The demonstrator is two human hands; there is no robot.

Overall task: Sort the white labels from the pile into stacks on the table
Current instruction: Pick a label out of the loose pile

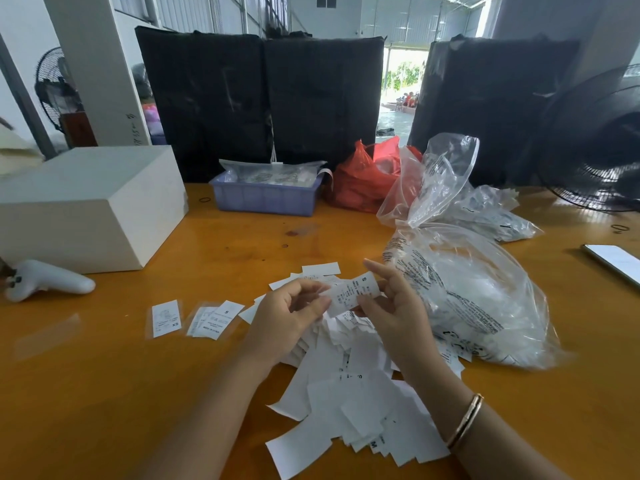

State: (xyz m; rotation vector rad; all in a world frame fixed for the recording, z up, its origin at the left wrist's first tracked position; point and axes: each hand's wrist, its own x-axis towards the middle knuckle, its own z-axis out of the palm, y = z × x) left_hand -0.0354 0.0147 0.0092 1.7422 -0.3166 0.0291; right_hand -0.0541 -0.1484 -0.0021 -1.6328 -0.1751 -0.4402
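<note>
An orange lacquered table point(104, 393) stood in a bright warehouse, with black wrapped bales behind it, a white box point(86, 206) at the far left and a blue tray point(265, 197) beyond the work area. In the head view, the pile of white labels point(349, 386) lay near the person, mostly under the forearms, beside a clear plastic bag point(474, 299) on the right. Both hands held one label marked S point(351, 292) above the pile: the left hand point(287, 317) pinched its left end between thumb and curled fingers, the right hand point(394, 303) gripped its right end, the index finger raised. Two small stacks lay to the left, an XS stack point(166, 318) and an S stack point(214, 318), close together. Done well, the step would mean reading the size letter first, then laying this label squarely on the S stack, edges aligned, without nudging the neighbouring XS stack.
</note>
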